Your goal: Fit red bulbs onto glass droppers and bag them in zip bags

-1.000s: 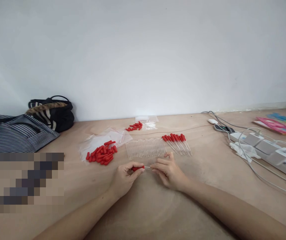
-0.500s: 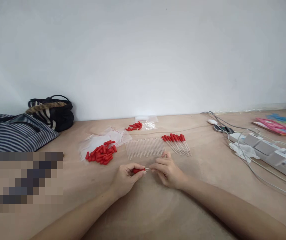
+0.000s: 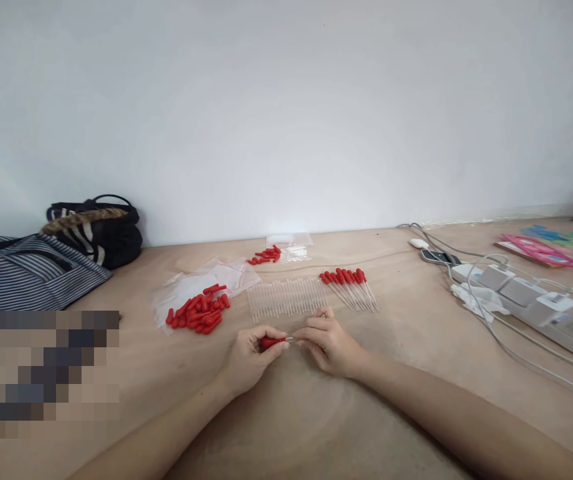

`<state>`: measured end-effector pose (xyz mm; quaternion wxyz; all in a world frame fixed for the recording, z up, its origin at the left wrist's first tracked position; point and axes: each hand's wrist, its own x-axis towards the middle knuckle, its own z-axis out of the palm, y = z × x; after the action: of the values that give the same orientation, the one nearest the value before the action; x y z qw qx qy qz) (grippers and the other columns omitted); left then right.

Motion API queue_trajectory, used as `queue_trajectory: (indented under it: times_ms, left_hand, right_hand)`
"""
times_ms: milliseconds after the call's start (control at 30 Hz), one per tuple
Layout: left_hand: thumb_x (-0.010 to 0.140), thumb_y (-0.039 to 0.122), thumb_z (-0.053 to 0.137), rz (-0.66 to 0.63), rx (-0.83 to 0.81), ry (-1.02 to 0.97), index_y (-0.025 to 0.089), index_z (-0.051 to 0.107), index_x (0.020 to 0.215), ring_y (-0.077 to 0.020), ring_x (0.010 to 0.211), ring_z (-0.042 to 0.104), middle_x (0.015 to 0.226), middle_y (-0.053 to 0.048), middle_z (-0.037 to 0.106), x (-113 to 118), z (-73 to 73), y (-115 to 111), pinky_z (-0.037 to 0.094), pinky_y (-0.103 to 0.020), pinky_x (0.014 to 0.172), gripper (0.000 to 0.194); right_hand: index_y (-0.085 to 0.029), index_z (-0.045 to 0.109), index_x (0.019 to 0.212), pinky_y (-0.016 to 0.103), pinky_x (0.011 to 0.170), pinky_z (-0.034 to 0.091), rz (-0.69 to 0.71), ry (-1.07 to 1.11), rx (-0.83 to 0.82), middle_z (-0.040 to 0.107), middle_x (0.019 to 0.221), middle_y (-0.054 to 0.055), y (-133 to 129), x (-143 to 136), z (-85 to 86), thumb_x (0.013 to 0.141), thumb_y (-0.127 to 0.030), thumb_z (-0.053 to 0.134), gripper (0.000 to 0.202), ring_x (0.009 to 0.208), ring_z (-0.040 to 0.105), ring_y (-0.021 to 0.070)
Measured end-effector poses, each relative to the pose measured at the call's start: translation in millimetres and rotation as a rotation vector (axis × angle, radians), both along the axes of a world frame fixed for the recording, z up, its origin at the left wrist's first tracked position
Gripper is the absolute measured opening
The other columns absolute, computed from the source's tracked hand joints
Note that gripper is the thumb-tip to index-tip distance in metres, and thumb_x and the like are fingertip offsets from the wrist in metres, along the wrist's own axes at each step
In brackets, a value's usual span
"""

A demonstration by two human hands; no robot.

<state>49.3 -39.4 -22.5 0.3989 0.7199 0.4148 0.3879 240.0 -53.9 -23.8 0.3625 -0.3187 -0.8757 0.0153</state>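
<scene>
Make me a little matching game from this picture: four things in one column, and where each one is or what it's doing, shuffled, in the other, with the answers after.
Things:
1. Left hand
2. Right hand
3. Row of clear tubes
4. Striped bag

Places and states:
A. Beside a black bag, near the wall
B. At the free end of a clear stem
C. Between a heap of loose red bulbs and the red-topped tubes
D. Pinching a single red bulb

Right pairs: 1-D, 2-B, 3-C, 4-A
</scene>
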Motion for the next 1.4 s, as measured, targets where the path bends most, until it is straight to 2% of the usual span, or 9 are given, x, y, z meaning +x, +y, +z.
queue_trajectory:
  times_ms: [167, 300, 400, 467, 533, 633, 867, 1200, 1400]
  left_hand:
    - [0.072, 0.029, 0.059, -0.055, -0.006, 0.068, 0.015, 0.065, 0.080, -0.0149, 0.064, 0.061, 0.072, -0.002, 0.068, -4, 0.3, 3, 0.050, -0.025, 0.059, 0.017]
    - [0.074, 0.030, 0.058, -0.008, 0.174, 0.187, 0.019, 0.058, 0.104, -0.0178, 0.085, 0.060, 0.095, -0.004, 0.065, -14, 5.9, 5, 0.050, -0.031, 0.077, 0.031]
    - [0.076, 0.030, 0.057, 0.048, 0.330, 0.328, 0.022, 0.055, 0.106, -0.0178, 0.086, 0.058, 0.101, -0.004, 0.061, -22, 10.4, 5, 0.048, -0.032, 0.077, 0.031]
    - [0.079, 0.029, 0.053, 0.039, 0.361, 0.381, 0.022, 0.057, 0.100, -0.0168, 0.082, 0.058, 0.097, -0.004, 0.060, -24, 11.2, 6, 0.049, -0.030, 0.073, 0.023]
    - [0.080, 0.028, 0.051, 0.004, 0.374, 0.412, 0.022, 0.059, 0.095, -0.0164, 0.082, 0.057, 0.096, -0.004, 0.060, -25, 10.2, 6, 0.048, -0.029, 0.072, 0.018]
    - [0.080, 0.026, 0.051, -0.049, 0.399, 0.440, 0.022, 0.060, 0.091, -0.0164, 0.084, 0.057, 0.094, -0.003, 0.059, -24, 8.1, 7, 0.047, -0.028, 0.074, 0.015]
    - [0.079, 0.026, 0.051, -0.063, 0.406, 0.440, 0.021, 0.062, 0.085, -0.0163, 0.083, 0.057, 0.090, -0.003, 0.059, -23, 10.3, 8, 0.046, -0.029, 0.075, 0.013]
    - [0.079, 0.025, 0.051, -0.082, 0.370, 0.436, 0.021, 0.063, 0.081, -0.0174, 0.082, 0.057, 0.090, -0.004, 0.060, -22, 13.7, 8, 0.046, -0.031, 0.075, 0.013]
    - [0.078, 0.022, 0.051, -0.074, 0.353, 0.451, 0.020, 0.063, 0.080, -0.0171, 0.082, 0.058, 0.089, -0.004, 0.059, -20, 17.3, 5, 0.046, -0.030, 0.075, 0.012]
  right_hand:
    - [-0.017, 0.059, 0.083, 0.031, 0.075, 0.025, -0.072, -0.136, -0.041, 0.063, 0.073, 0.002, 1, -1, 5.5, 0.084, -0.016, 0.042, 0.018, 0.068, 0.053, 0.0113]
    - [-0.018, 0.061, 0.073, 0.032, 0.075, 0.025, -0.215, -0.161, -0.031, 0.064, 0.068, 0.002, 6, 13, 16.9, 0.081, -0.020, 0.047, 0.016, 0.068, 0.054, 0.0133]
    - [-0.020, 0.063, 0.074, 0.028, 0.072, 0.029, -0.490, 0.033, -0.158, 0.066, 0.071, 0.000, 18, 41, 25.6, 0.082, -0.028, 0.046, 0.020, 0.065, 0.056, 0.0123]
    - [-0.021, 0.065, 0.075, 0.027, 0.067, 0.031, -0.779, 0.158, -0.267, 0.067, 0.071, 0.001, 29, 63, 29.3, 0.082, -0.035, 0.044, 0.026, 0.063, 0.057, 0.0136]
    - [-0.021, 0.066, 0.075, 0.027, 0.064, 0.031, -1.027, 0.175, -0.362, 0.067, 0.072, 0.003, 39, 82, 30.5, 0.079, -0.039, 0.046, 0.027, 0.069, 0.059, 0.0174]
    - [-0.022, 0.067, 0.076, 0.029, 0.067, 0.031, -1.181, 0.080, -0.464, 0.068, 0.072, 0.004, 47, 96, 28.4, 0.076, -0.038, 0.047, 0.025, 0.075, 0.060, 0.0211]
    - [-0.023, 0.067, 0.077, 0.034, 0.077, 0.030, -1.190, -0.024, -0.570, 0.068, 0.074, 0.005, 49, 89, 22.5, 0.076, -0.037, 0.045, 0.026, 0.079, 0.060, 0.0221]
    - [-0.022, 0.066, 0.079, 0.037, 0.079, 0.027, -1.161, -0.023, -0.506, 0.067, 0.076, 0.005, 44, 89, 21.6, 0.076, -0.032, 0.046, 0.023, 0.080, 0.059, 0.0225]
    - [-0.021, 0.066, 0.074, 0.036, 0.077, 0.027, -1.003, -0.051, -0.429, 0.067, 0.075, 0.005, 36, 62, 19.2, 0.077, -0.036, 0.046, 0.025, 0.078, 0.057, 0.0212]
